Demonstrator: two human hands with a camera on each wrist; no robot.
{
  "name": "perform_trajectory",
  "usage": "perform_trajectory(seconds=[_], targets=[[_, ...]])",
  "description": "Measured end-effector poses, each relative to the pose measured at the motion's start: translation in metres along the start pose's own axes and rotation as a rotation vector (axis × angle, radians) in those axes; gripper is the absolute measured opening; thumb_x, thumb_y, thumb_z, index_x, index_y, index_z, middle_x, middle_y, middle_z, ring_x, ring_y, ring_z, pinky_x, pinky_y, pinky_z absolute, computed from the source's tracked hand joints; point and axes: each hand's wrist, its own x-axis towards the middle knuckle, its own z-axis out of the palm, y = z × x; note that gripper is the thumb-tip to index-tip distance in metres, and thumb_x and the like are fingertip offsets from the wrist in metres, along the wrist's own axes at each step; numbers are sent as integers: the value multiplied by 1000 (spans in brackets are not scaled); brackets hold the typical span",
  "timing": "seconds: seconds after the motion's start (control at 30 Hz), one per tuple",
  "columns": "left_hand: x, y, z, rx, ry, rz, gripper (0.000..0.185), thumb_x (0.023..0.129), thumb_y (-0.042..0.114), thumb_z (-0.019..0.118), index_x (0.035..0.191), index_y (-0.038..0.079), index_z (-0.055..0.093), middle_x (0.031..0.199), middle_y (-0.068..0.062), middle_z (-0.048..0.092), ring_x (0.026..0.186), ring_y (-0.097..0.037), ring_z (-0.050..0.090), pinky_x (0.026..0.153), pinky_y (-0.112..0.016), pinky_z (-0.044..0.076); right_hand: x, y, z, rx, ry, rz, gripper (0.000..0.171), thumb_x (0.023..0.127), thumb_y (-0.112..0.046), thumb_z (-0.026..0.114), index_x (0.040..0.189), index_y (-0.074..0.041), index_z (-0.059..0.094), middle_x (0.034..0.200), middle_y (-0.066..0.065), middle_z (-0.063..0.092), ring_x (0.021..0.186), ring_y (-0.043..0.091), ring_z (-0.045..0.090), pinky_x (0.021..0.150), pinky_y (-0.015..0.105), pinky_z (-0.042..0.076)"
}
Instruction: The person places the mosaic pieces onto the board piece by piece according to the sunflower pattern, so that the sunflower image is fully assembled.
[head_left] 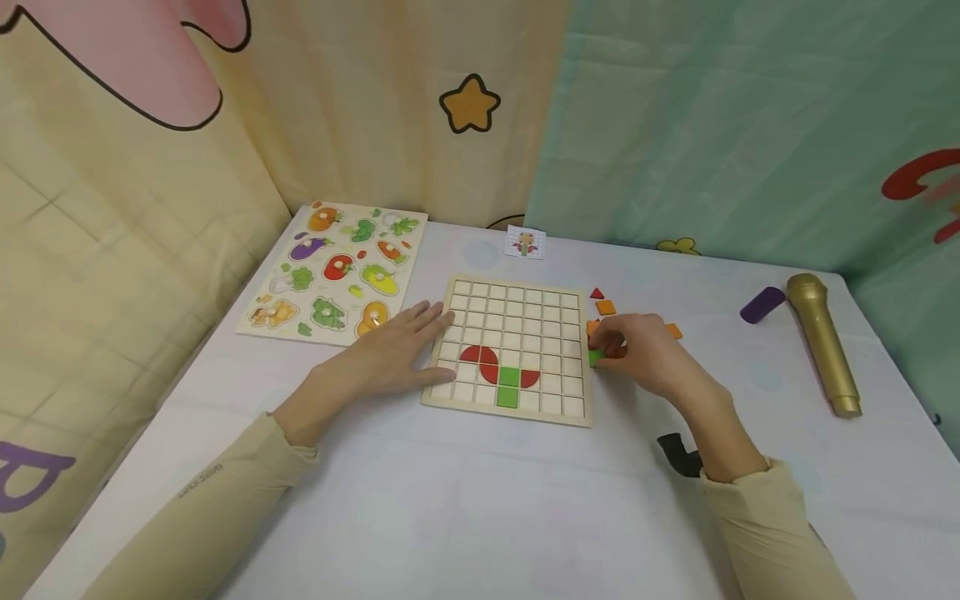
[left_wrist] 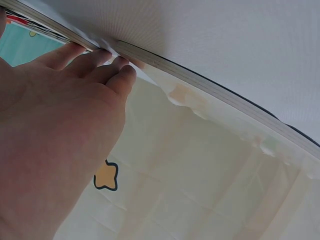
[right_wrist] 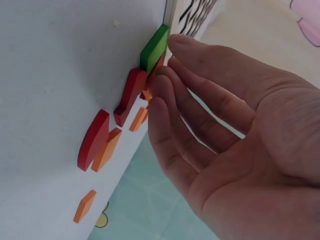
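Observation:
A wooden grid board (head_left: 551,417) lies on the table, with two green squares (head_left: 507,387) and several red curved pieces (head_left: 529,379) set in its cells. My left hand (head_left: 393,350) rests over the board's left edge, fingers and thumb spread; the left wrist view shows its fingers (left_wrist: 85,62) along the rim. At the board's right edge, my right hand (head_left: 637,350) reaches down over loose pieces, fingers bent and apart from the thumb. A green tile (right_wrist: 155,49) lies right at the thumb tip, and red pieces (right_wrist: 130,95) sit beside the fingertips.
Orange tiles (head_left: 606,307) and a red triangle (head_left: 597,293) lie right of the board. A vegetable puzzle (head_left: 348,292) is at left, a pattern card (head_left: 525,242) behind. At right are a purple cylinder (head_left: 762,305), a gold microphone (head_left: 823,346) and a black curved object (head_left: 678,456).

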Motion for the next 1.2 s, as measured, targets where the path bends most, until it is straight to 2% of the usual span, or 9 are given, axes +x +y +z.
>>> perform_trajectory(seconds=[0.13,0.37,0.6,0.8,0.97,1.2], targets=[[-1,-2,2,-6,4,0,95,98,65,61,169,13,24,176,-13,19,164,-37,15,131,-55,23,2,1,3,-13,-30,32,18,87,2,82,103,-3,75,95,9,71,91,25,62,83,39,56],[1,-2,2,14,18,19,95,99,66,60,169,13,24,176,-13,20,163,-37,16,131,-54,24,3,7,7,-25,0,20,20,85,5,82,101,-4,73,95,9,70,92,26,62,83,41,57],[1,-2,2,8,0,1,96,99,65,61,169,13,23,176,-13,19,164,-37,15,131,-55,23,0,5,-2,-46,-22,14,17,85,-1,84,97,-7,73,91,6,70,86,23,61,77,36,55],[0,-2,1,9,-5,-6,95,99,65,60,169,13,23,176,-13,18,164,-36,15,131,-55,23,1,-5,-1,-13,-16,-50,19,84,-4,87,97,-7,73,92,5,70,87,23,62,76,35,55],[1,-2,1,8,-8,-12,95,99,65,61,169,13,23,177,-12,17,164,-36,13,131,-54,23,7,-16,9,2,-12,-91,22,83,-7,88,99,-9,73,92,3,70,91,23,63,82,37,55],[-1,0,0,-5,-8,-6,95,99,64,62,169,12,23,176,-13,17,164,-38,14,131,-56,22,21,-42,24,14,-9,-141,21,83,-9,88,98,-9,73,92,3,70,90,22,62,81,35,54]])
